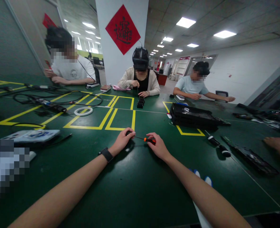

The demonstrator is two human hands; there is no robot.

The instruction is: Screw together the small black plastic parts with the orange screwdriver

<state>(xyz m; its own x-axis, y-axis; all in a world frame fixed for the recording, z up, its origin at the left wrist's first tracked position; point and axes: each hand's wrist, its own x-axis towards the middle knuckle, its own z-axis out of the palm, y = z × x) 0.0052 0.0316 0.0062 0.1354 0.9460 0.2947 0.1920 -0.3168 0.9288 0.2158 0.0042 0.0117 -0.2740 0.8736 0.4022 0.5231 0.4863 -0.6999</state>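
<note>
Over the green table, my right hand (159, 145) is closed around the black and orange handle of a screwdriver (149, 140). The thin shaft lies almost level and points left at my left hand (123, 138). Between the fingers of my left hand is a small black part (128, 133), mostly covered by them. The screwdriver's tip reaches this part, but whether it sits in a screw is too small to tell. A dark band is on my left wrist.
Yellow tape outlines mark the table (121, 202). A black case (192, 115) lies right of centre, near a dark-handled tool (213, 141) and a long circuit board (251, 156). Cables and a white ring (83, 111) lie left. Several people sit around; one works at small black blocks (140, 102).
</note>
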